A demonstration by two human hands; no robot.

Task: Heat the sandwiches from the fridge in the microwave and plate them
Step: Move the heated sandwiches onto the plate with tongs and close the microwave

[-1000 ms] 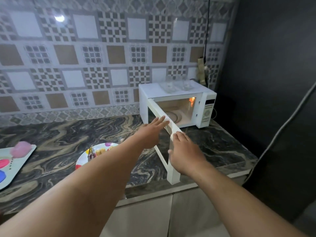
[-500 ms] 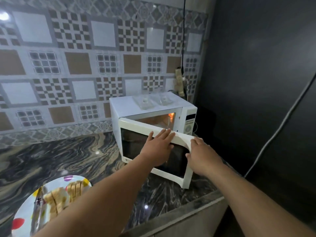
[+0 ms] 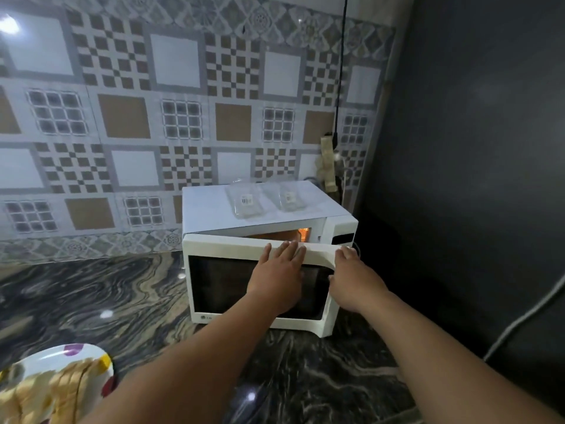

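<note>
Both hands are on the microwave door (image 3: 260,286), which stands ajar with the cavity light glowing orange in the gap at the top right. Left hand (image 3: 276,280) lies flat, fingers straight and together, pressing the door's upper band and glass. Right hand (image 3: 351,278) sits at the door's free edge, 3 o'clock of the left; fingers look laid on the corner, but whether they hook behind the edge I cannot tell. Microwave (image 3: 214,206) stands on the marble bench (image 3: 122,301) against the tiled wall, dark panel at its 3 o'clock. Two clear plastic containers (image 3: 266,200) rest on its top. Sandwiches (image 3: 61,390) sit on the spotted plate (image 3: 70,351) at 7 o'clock of the frame, near the bench front (blurred, count unclear), well apart from the oven. Judged step: shutting the door with the food already plated, so near the end. Risks: right fingertips at the latch edge could get pinched if they are behind the door when it seats; a hard two-handed shove could slide the light oven back and shake the containers off the top; the left forearm passes close over the plate, so a careless pull-back could clip it toward the bench edge.
</note>
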